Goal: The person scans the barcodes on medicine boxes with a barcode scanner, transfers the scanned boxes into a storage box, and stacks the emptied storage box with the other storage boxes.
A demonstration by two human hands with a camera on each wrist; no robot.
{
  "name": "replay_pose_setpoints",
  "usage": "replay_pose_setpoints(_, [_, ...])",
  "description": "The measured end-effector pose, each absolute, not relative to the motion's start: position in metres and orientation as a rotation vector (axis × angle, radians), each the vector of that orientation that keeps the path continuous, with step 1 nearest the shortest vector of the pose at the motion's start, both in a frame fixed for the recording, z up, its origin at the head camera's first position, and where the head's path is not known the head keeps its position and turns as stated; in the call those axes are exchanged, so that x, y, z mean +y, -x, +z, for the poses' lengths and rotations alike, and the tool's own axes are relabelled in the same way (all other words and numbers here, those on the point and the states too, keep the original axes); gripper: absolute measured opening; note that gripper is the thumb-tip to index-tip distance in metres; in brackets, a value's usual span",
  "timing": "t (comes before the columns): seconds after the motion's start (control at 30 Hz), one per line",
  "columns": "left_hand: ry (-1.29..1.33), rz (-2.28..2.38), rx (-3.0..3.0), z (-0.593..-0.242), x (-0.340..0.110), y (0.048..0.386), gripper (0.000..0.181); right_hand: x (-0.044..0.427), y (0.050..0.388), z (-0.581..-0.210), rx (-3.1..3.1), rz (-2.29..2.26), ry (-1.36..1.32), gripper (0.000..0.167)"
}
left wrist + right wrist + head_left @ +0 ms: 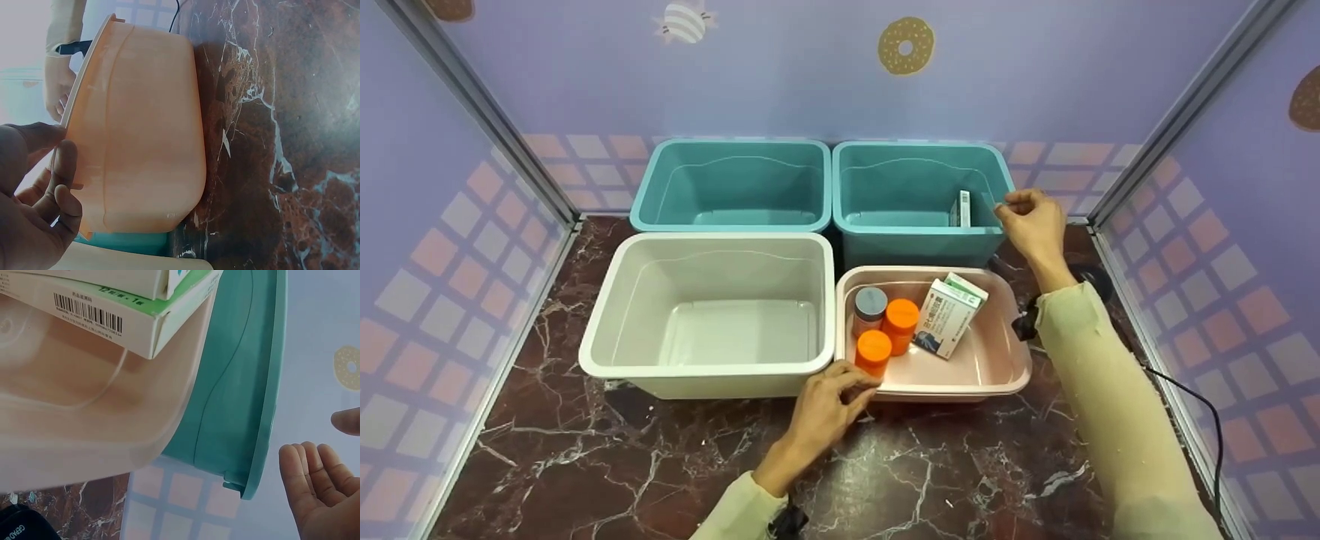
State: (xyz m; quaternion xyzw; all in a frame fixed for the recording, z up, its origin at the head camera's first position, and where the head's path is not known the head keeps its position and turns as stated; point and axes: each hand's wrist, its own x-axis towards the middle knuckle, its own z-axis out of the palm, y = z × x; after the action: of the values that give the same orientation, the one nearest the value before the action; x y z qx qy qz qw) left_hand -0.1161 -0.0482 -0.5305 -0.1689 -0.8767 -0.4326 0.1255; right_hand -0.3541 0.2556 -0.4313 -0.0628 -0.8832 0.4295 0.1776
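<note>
My left hand [825, 401] pinches the front-left rim of a pink bin [1005, 375]. The left wrist view shows the thumb and curled fingers [66, 163] at that rim. Inside the bin stand a grey-capped bottle [871, 306] and two orange-capped bottles [874, 349] [901, 319]. Beside them lean a white medicine box [943, 319] and a green-and-white medicine box [969, 286]. My right hand [1035, 225] hovers by the right rim of the right teal bin [915, 244], thumb and fingers apart around nothing. A small white box [961, 208] stands inside that teal bin.
A second teal bin [731, 226] stands at the back left. In front of it is a white bin [705, 371]. All the bins rest on a dark marbled surface [660, 465]. Purple walls [780, 75] enclose it, and a black cable [1207, 405] runs along the right side.
</note>
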Motion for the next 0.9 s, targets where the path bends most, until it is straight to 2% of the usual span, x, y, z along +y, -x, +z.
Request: replay_pose_setpoints(0.9, [0.486,-1.290,-2.532,-0.534,-0.049,0.117,0.013,0.255,0.322,-0.424,-2.503,1.258,0.041,0.029])
